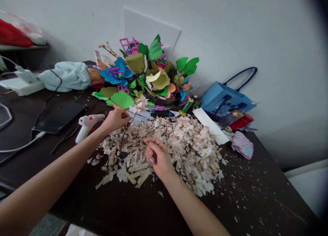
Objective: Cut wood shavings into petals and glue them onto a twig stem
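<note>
My left hand (pixel 116 120) is closed in a pinch on a thin brown twig (pixel 123 137). Pale pink blossoms (pixel 140 105) sit at the twig's upper end, and its lower end hangs over a wide heap of dry, cream and pinkish petal-like flakes (pixel 189 137). Above the front middle of this heap is my right hand (pixel 159 157), its fingers curled in and the tips near one another. Whatever those fingertips may hold is too small to make out. A white glue gun (pixel 85 126) lies just left of my left hand, partly behind the forearm.
Behind the heap stands a bunch of green, blue and orange craft flowers (pixel 153 75). At right are a white strip (pixel 211 126), a blue bag (pixel 225 99) and a purple patterned cloth bundle (pixel 242 144). A dark phone (pixel 61 118) with cables and a power strip (pixel 24 84) lie left.
</note>
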Demonstrator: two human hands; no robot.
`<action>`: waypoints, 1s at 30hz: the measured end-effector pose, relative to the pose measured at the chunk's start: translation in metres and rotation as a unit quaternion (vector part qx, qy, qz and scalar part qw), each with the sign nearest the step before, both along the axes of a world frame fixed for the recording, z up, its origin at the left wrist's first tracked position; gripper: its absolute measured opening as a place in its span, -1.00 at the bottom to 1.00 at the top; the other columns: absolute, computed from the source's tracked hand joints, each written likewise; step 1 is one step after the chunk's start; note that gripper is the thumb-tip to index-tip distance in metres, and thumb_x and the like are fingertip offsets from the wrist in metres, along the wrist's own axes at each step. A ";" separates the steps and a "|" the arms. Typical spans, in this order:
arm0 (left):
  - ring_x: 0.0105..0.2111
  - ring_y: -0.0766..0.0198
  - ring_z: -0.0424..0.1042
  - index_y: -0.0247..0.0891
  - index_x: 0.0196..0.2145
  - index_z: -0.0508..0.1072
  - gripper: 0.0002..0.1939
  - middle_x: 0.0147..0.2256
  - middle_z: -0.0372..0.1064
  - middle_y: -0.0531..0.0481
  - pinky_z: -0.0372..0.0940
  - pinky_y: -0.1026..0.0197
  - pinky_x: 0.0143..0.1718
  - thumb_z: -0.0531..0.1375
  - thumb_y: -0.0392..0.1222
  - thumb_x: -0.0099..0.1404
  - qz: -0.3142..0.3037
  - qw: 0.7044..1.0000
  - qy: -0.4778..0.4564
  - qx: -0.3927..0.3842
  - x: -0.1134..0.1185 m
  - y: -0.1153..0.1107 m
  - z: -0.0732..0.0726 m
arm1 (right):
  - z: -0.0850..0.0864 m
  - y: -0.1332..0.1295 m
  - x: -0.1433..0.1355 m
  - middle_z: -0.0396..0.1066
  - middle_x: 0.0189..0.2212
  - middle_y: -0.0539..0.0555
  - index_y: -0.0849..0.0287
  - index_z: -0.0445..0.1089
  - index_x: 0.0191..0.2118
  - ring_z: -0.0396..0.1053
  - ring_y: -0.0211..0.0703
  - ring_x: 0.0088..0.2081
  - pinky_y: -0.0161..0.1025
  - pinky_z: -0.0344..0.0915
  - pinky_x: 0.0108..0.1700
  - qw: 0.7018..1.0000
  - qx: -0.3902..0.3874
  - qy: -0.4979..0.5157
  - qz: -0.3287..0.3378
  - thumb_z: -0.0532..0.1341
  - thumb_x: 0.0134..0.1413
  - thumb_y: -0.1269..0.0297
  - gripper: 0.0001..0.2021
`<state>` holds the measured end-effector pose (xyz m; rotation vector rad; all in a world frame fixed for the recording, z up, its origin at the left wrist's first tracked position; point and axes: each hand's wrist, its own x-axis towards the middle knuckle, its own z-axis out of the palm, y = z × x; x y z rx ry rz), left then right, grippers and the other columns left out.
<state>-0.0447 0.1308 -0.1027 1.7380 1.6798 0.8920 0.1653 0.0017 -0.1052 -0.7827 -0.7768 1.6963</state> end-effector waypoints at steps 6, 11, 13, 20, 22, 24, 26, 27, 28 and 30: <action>-0.58 0.21 0.44 -0.20 -0.48 0.47 -0.84 -0.68 0.40 0.11 0.26 0.27 -0.50 0.25 -0.06 0.07 -0.010 1.000 -0.007 0.021 0.004 -0.019 0.017 | 0.003 0.001 0.004 0.15 -0.66 -0.16 0.17 0.49 -0.32 -0.05 -0.42 -0.70 -0.33 -0.19 -0.61 1.000 0.015 -0.016 0.001 0.29 0.07 0.23 -0.87; -0.58 0.21 0.46 -0.22 -0.45 0.46 -0.81 -0.62 0.43 0.06 0.29 0.24 -0.48 0.23 -0.04 0.11 -0.050 0.997 -0.039 0.039 0.010 -0.028 0.018 | 0.015 0.004 0.015 0.13 -0.65 -0.15 0.16 0.50 -0.31 -0.04 -0.41 -0.68 -0.33 -0.13 -0.60 0.996 0.050 -0.057 -0.035 0.27 0.11 0.23 -0.88; -0.59 0.22 0.45 -0.23 -0.42 0.47 -0.78 -0.59 0.45 0.03 0.28 0.24 -0.50 0.23 -0.02 0.12 -0.066 0.995 -0.065 0.044 0.013 -0.030 0.017 | 0.020 0.002 0.025 0.12 -0.64 -0.14 0.15 0.50 -0.31 -0.05 -0.40 -0.67 -0.33 -0.13 -0.60 0.993 0.064 -0.086 -0.052 0.27 0.13 0.24 -0.89; -0.61 0.33 0.32 -0.25 -0.38 0.47 -0.73 -0.52 0.44 0.00 0.14 0.29 -0.63 0.29 0.03 0.11 -0.090 0.982 -0.165 0.011 0.025 -0.037 0.030 | 0.008 -0.017 0.069 0.10 -0.63 -0.13 0.12 0.51 -0.26 -0.01 -0.34 -0.64 -0.32 -0.06 -0.59 0.962 0.087 -0.228 -0.124 0.24 0.24 0.18 -0.85; -0.62 0.36 0.27 -0.24 -0.41 0.47 -0.71 -0.54 0.41 0.01 0.13 0.29 -0.63 0.29 0.06 0.14 -0.114 0.974 -0.193 -0.017 0.031 -0.041 0.036 | 0.001 -0.022 0.074 0.12 -0.62 -0.13 0.11 0.50 -0.25 0.01 -0.33 -0.63 -0.32 -0.05 -0.58 0.954 0.083 -0.253 -0.138 0.24 0.24 0.15 -0.83; -0.62 0.36 0.25 -0.23 -0.45 0.47 -0.67 -0.56 0.38 0.01 0.14 0.29 -0.62 0.28 0.11 0.17 -0.149 0.965 -0.209 -0.059 0.039 -0.046 0.041 | -0.001 -0.024 0.073 0.14 -0.62 -0.12 0.10 0.50 -0.25 0.03 -0.32 -0.62 -0.31 -0.05 -0.57 0.948 0.077 -0.274 -0.140 0.23 0.25 0.13 -0.83; -0.61 0.36 0.27 -0.23 -0.43 0.49 -0.65 -0.53 0.39 -0.01 0.15 0.29 -0.62 0.26 0.14 0.19 -0.179 0.954 -0.222 -0.091 0.045 -0.049 0.043 | 0.004 -0.023 0.068 0.17 -0.61 -0.11 0.11 0.49 -0.25 0.06 -0.31 -0.62 -0.30 -0.03 -0.55 0.943 0.077 -0.296 -0.127 0.24 0.24 0.15 -0.84; -0.60 0.36 0.28 -0.24 -0.41 0.51 -0.64 -0.50 0.41 -0.02 0.16 0.29 -0.62 0.25 0.15 0.19 -0.189 0.950 -0.228 -0.099 0.048 -0.051 0.043 | 0.007 -0.021 0.063 0.18 -0.60 -0.11 0.11 0.48 -0.24 0.08 -0.31 -0.60 -0.30 -0.01 -0.54 0.940 0.088 -0.308 -0.116 0.25 0.22 0.17 -0.86; -0.59 0.36 0.30 -0.24 -0.38 0.52 -0.63 -0.48 0.42 -0.03 0.16 0.29 -0.62 0.25 0.16 0.20 -0.195 0.947 -0.235 -0.104 0.050 -0.052 0.043 | 0.011 -0.017 0.058 0.20 -0.59 -0.11 0.11 0.48 -0.22 0.09 -0.31 -0.60 -0.29 0.00 -0.53 0.939 0.103 -0.312 -0.103 0.26 0.21 0.20 -0.88; -0.59 0.36 0.31 -0.25 -0.35 0.53 -0.63 -0.48 0.42 -0.02 0.17 0.30 -0.63 0.26 0.16 0.21 -0.204 0.941 -0.245 -0.111 0.052 -0.054 0.042 | 0.018 -0.005 0.047 0.27 -0.52 -0.10 0.09 0.45 -0.12 0.12 -0.31 -0.57 -0.28 0.06 -0.50 0.939 0.125 -0.315 -0.065 0.29 0.17 0.23 -0.83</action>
